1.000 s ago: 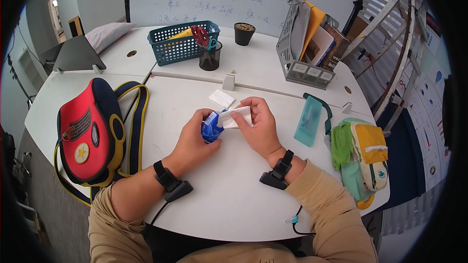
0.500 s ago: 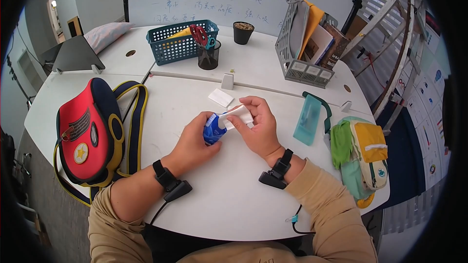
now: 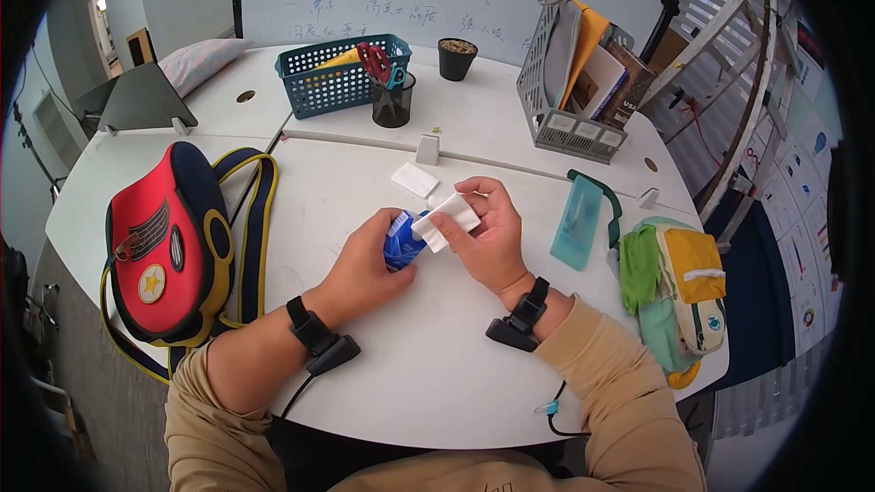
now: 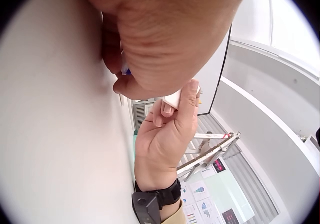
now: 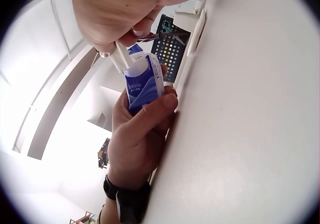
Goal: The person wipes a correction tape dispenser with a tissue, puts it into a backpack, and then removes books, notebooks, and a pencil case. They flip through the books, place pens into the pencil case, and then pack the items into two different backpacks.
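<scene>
My left hand (image 3: pixel 360 260) grips a small blue tissue pack (image 3: pixel 402 239), its fingers and thumb wrapped round the sides. In the right wrist view the pack's top (image 5: pixel 141 66) is open, with white showing in the opening. Between the thumb and fingers of my right hand (image 3: pixel 492 239) is a folded white tissue (image 3: pixel 448 222), pinched close against the pack's opening. The left wrist view shows that tissue's edge (image 4: pixel 173 99) between the right fingers, while the left hand hides most of the pack. Another folded white tissue (image 3: pixel 416 180) lies on the table just beyond the hands.
A red and navy backpack (image 3: pixel 155 246) stands at the left, a green, cream and yellow bag (image 3: pixel 679 301) at the right beside a teal translucent case (image 3: pixel 576 223). Behind are a teal basket (image 3: pixel 314 91), a pen holder with scissors (image 3: pixel 392 107), a potted plant (image 3: pixel 457 62) and a grey file rack (image 3: pixel 574 138).
My right hand has shifted slightly right, and the tissue in its fingers has turned and stands out a little farther from the pack. The left hand stays nearly still around the pack.
</scene>
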`<action>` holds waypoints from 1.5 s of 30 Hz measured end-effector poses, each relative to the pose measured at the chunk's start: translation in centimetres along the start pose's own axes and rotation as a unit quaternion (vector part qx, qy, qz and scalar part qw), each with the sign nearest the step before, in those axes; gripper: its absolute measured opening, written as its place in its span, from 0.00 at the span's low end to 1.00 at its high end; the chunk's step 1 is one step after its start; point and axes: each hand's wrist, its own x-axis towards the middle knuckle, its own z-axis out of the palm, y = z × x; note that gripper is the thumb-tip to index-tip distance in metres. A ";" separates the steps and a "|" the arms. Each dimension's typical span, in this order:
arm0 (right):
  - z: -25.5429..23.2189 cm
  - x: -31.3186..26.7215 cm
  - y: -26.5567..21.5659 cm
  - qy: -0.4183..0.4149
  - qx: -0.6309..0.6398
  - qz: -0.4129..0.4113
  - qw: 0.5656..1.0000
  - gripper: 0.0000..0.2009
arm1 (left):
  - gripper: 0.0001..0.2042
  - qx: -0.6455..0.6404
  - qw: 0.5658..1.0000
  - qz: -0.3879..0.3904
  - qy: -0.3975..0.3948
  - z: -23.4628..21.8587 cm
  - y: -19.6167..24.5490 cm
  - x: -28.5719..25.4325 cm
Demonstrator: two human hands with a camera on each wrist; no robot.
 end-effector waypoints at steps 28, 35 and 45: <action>-0.1 0.1 0.8 0.009 -0.005 0.013 1.000 0.26 | 0.30 0.021 0.998 0.032 -0.043 0.0 0.0 -0.1; -0.3 0.2 1.6 -0.069 0.009 -0.057 0.996 0.28 | 0.32 -0.031 0.999 -0.001 -0.031 -0.1 0.2 -0.1; 0.0 0.7 1.4 0.007 0.017 -0.053 0.998 0.24 | 0.30 -0.032 0.999 0.009 -0.022 -0.1 0.5 -0.1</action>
